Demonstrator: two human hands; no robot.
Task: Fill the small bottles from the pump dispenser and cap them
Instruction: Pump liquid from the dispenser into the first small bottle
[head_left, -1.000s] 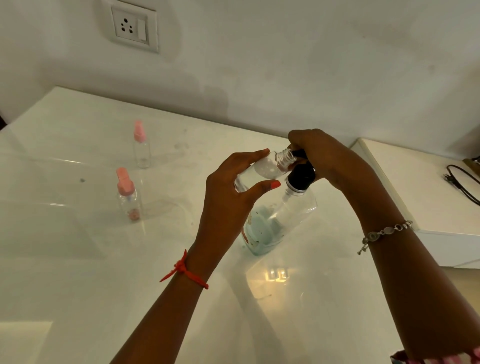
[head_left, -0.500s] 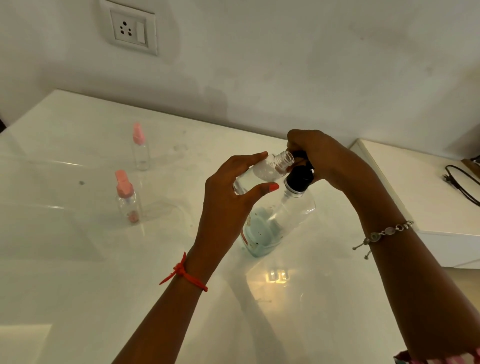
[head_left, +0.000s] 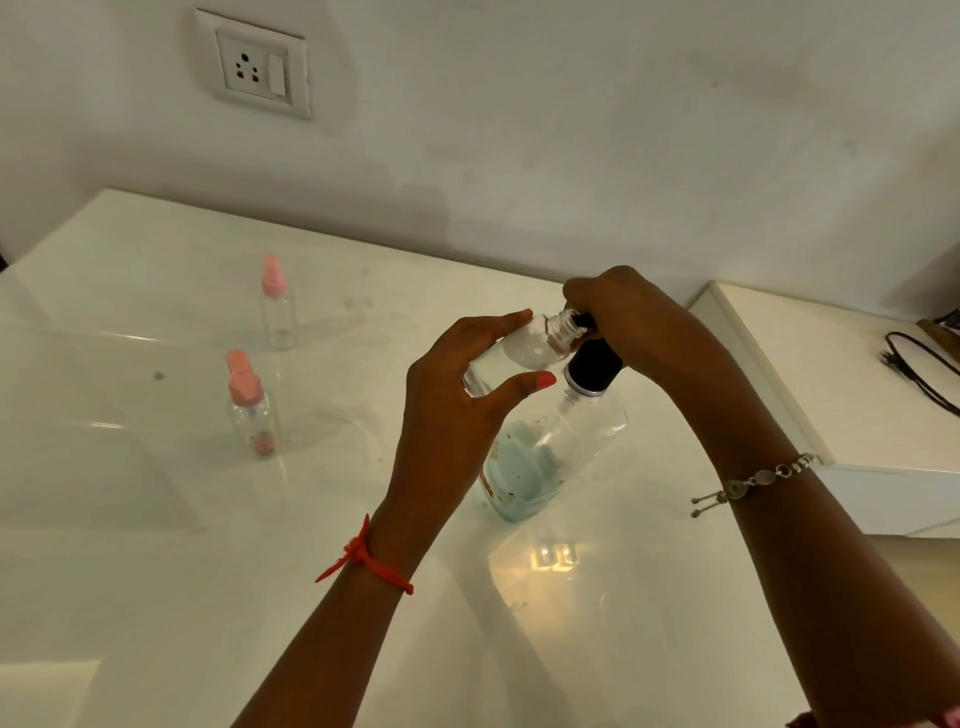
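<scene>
My left hand (head_left: 457, 410) grips a small clear bottle (head_left: 524, 348) with no cap, tilted so its threaded neck points right at the pump nozzle. My right hand (head_left: 639, 327) is curled over the black pump head (head_left: 592, 364) of the clear dispenser (head_left: 550, 457), which stands on the white table (head_left: 156, 571) with pale blue liquid low inside. Two small clear bottles with pink caps stand at the left, one nearer (head_left: 249, 410) and one farther back (head_left: 278, 306).
A wall socket (head_left: 254, 65) sits high on the wall behind. To the right a lower white surface (head_left: 831, 374) carries a black cable (head_left: 919, 369). The table's glossy top shows reflections near the front.
The hands, small bottle and dispenser stay almost where they were; the view has shifted slightly. The bottle's neck stays at the nozzle.
</scene>
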